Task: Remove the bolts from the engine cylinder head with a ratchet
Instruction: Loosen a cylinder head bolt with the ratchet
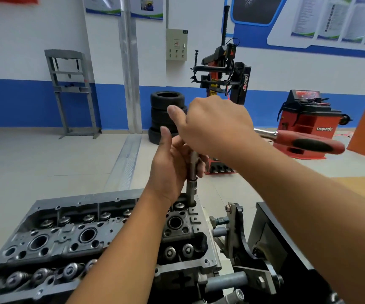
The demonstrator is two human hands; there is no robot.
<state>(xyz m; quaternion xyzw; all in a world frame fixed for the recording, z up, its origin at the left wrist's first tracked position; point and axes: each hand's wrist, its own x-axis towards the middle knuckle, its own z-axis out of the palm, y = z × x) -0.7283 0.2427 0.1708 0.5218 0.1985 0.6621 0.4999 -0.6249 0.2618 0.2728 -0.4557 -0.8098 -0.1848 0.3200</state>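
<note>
Grey aluminium cylinder head point(85, 235), ratchet job in progress

Left hand point(172, 170) wraps the extension bar point(192, 185) seated in a bolt hole at the head's far right corner; right hand point(214, 126) clenches over the ratchet point(308, 143) top, handle sticking right. Bolts left? Can't tell. No containers visible.

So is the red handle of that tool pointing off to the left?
No, the ratchet's red handle sticks out to the right, past the right hand.

A stack of black tyres point(167, 116) stands by the blue-striped wall, beside a tyre changer point(223, 69), a red wheel balancer point(308, 123) and a grey press frame point(72, 91).
</note>
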